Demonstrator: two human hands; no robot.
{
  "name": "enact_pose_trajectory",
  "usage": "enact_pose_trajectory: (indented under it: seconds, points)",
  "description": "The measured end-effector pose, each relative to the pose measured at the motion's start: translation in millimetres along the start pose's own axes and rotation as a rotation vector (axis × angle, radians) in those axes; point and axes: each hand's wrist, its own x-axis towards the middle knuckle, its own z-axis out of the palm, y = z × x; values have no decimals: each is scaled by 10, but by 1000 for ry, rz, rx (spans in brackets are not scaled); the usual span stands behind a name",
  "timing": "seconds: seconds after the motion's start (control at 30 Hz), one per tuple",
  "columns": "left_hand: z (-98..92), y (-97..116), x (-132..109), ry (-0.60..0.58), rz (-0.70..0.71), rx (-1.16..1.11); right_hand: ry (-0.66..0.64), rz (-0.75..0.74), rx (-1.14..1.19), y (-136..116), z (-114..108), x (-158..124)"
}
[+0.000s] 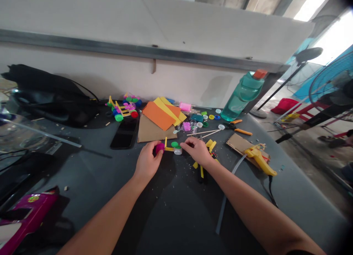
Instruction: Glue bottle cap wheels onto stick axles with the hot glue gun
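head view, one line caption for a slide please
Left hand grips a pink cap, right hand by a white cap, glue gun and phone on the table

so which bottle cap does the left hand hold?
The magenta plastic cap in the left hand; the green plastic cap and white cap sit right of it.

One left hand [148, 162], one right hand [198, 151], one phone [124, 133], one glue gun [259, 157], one bottle [242, 96], one bag [52, 97].

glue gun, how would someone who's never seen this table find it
From the teal bottle at the back of the grey table, come nearer. Right of the right hand, the glue gun lies partly on a cardboard piece. It is the only yellow pistol-shaped tool, with a black cord trailing off.
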Motion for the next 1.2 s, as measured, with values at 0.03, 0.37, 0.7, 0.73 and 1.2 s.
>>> enact_pose_trajectory:
  seconds: [0.03,0.37,0.7,0.73,1.2]
  points:
    - [1,0,-1,1,2,-1,-3,-15,-17,2,4,0]
    - [6,-2,-4,3,2,5,-30,-47,-21,7,16,7]
    - [6,1,-5,7,0,-1,-44,-38,-35,-2,9,9]
    - [4,5,-5,5,0,-1,-49,-33,-39,-1,10,10]
    - [1,1,-1,-1,1,-1,-54,-33,-26,-10,9,11]
